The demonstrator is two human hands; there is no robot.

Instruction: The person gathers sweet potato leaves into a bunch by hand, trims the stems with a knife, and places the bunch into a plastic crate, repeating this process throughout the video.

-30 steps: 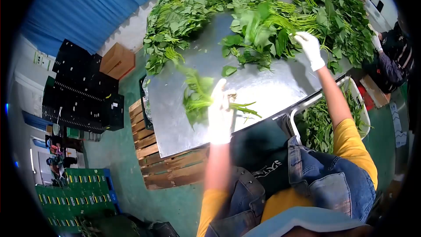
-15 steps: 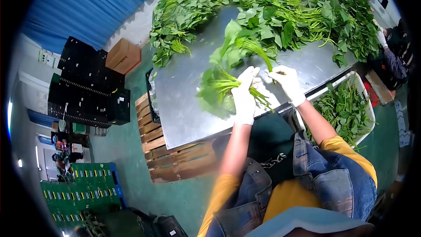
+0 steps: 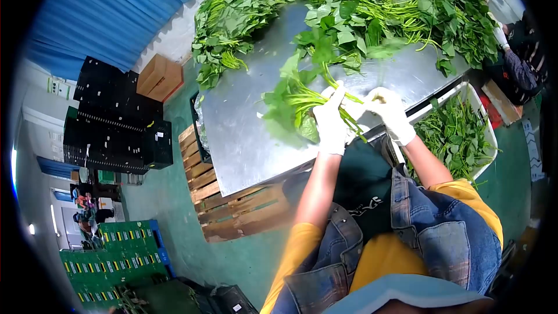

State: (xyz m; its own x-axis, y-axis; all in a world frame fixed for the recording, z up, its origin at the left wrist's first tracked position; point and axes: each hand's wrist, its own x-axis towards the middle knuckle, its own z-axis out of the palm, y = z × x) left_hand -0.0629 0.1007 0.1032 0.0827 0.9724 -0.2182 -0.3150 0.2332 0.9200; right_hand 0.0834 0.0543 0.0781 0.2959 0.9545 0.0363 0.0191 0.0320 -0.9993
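My left hand (image 3: pixel 330 121), in a white glove, is closed around a bunch of leafy green stems (image 3: pixel 302 100). Its leaves fan out to the left, partly blurred, and the cut ends poke out below the fingers on the right. Close beside it, my right hand (image 3: pixel 390 115), also gloved in white, has its fingertips pinched on a leafy stem (image 3: pixel 350 96) that slants down from the upper left. Both hands are over the near edge of a metal table (image 3: pixel 244 157). A blurred leaf (image 3: pixel 386 48) shows above the right hand.
Heaps of leafy greens (image 3: pixel 250 17) line the table's far side. A white bin (image 3: pixel 491 139) of loose greens stands at right, near another person's sleeve (image 3: pixel 517 67). A wooden pallet (image 3: pixel 232 215) lies below the table; black crates (image 3: pixel 110 122) and a cardboard box (image 3: pixel 160 77) are at left.
The stems that my right hand held upright have come over to the left hand's bunch. My right hand has shifted slightly right, its fingers more curled. The left hand keeps its hold.
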